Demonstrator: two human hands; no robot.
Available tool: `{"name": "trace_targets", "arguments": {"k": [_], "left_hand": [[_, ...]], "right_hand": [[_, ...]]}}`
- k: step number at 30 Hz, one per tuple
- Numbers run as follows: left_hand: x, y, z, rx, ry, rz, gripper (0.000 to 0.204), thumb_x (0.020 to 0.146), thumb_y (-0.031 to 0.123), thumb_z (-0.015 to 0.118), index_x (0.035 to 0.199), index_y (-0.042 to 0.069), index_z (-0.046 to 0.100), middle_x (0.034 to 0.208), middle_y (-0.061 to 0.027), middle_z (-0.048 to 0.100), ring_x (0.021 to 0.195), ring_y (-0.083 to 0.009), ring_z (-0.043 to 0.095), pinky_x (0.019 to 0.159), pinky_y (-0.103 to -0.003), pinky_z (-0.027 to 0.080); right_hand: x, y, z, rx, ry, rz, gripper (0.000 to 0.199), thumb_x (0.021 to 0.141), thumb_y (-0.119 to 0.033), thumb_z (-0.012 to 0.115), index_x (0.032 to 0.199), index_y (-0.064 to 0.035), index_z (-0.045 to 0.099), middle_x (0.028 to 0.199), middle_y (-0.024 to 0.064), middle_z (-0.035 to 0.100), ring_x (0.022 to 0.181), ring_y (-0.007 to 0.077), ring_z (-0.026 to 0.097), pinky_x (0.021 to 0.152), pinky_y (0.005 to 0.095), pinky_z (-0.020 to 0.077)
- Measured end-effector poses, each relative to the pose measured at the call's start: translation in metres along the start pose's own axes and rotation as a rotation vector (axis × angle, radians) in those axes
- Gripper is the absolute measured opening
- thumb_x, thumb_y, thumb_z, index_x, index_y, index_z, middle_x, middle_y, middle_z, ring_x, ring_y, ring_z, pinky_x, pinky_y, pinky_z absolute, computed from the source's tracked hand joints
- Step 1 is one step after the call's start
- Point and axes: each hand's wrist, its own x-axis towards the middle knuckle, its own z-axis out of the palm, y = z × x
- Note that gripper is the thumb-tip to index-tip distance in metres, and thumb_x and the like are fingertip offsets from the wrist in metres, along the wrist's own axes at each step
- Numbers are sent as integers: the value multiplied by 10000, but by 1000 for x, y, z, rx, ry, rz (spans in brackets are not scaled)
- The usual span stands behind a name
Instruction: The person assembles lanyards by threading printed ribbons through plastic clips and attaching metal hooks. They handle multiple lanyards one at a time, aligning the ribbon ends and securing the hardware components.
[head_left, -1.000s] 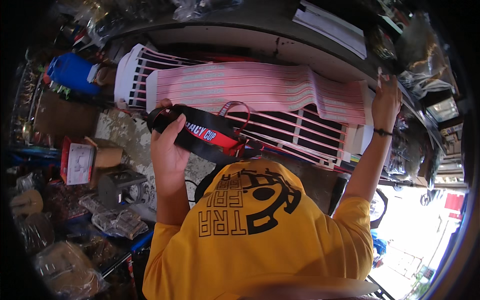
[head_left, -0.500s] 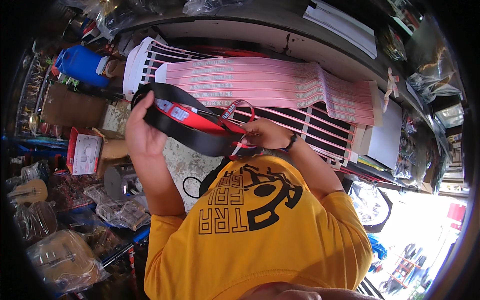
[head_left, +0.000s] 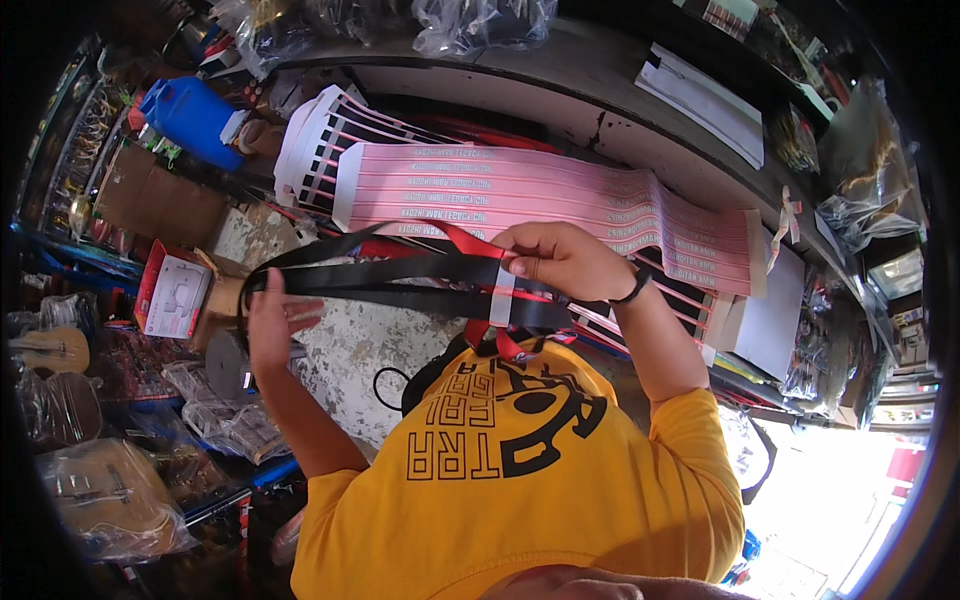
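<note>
Long black and red ribbon straps (head_left: 390,275), like lanyard ribbon, stretch in loops between my hands, in front of my chest. My right hand (head_left: 570,262) is closed, pinching a red part of the ribbon between thumb and fingers. A pale band (head_left: 502,298) wraps the bundle just below that grip, and red ends hang down against my shirt. My left hand (head_left: 272,325) is at the far left end of the loops, its fingers stretched out and apart. The black loop passes around or behind its fingers; the exact contact is partly hidden.
Pink printed strips (head_left: 430,190) lie across a slatted rack (head_left: 325,140) beyond my hands. A blue jug (head_left: 195,120) stands at the back left, near a red and white box (head_left: 172,292). Plastic-wrapped goods (head_left: 115,500) crowd the left side. White sheets (head_left: 700,100) lie on the shelf.
The ribbon loops are pulled longer and flatter between my hands. My left hand has dropped and moved slightly left, its fingers spreading. My right hand has shifted slightly right, still pinching the ribbon.
</note>
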Motion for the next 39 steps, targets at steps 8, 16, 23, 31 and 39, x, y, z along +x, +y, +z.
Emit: {"name": "trace_targets", "arguments": {"k": [8, 16, 23, 31, 39], "left_hand": [[-40, -25, 89, 324, -905, 215, 245, 929, 198, 591, 957, -45, 604, 885, -76, 647, 778, -102, 605, 689, -259, 485], [-47, -24, 157, -329, -668, 300, 339, 932, 298, 583, 1119, 24, 511, 946, -37, 592, 820, -105, 547, 724, -243, 447], [-49, -16, 197, -1129, -754, -153, 621, 884, 541, 497, 1236, 30, 471, 1071, -80, 632, 947, -158, 589, 853, -345, 462], [-40, -8, 198, -1099, -769, -104, 599, 896, 473, 514, 1299, 38, 433, 1229, -102, 561, 1112, -204, 558, 973, -394, 449], [-30, 11, 196, -948, -704, -268, 356, 952, 329, 535, 1145, 30, 518, 1017, -130, 628, 916, -204, 638, 810, -357, 545]], "right_hand": [[34, -20, 7, 104, 39, -21, 279, 926, -65, 554, 1183, 40, 537, 973, 30, 628, 895, 64, 564, 816, 229, 456], [33, -18, -3, 281, 56, -8, 274, 935, -74, 547, 1193, 17, 545, 1058, 43, 632, 933, 81, 593, 840, 242, 474], [28, -5, 6, 370, 70, -89, 255, 946, -72, 527, 1193, -14, 498, 1046, 56, 633, 925, 89, 608, 824, 235, 484], [16, -12, 2, 203, 130, -70, 243, 947, -58, 521, 1187, -44, 486, 962, 20, 609, 836, 55, 569, 753, 214, 474], [11, -18, 14, -245, 256, -121, 271, 869, -111, 628, 1123, -48, 557, 976, 49, 582, 831, 147, 563, 749, 288, 469]]}}
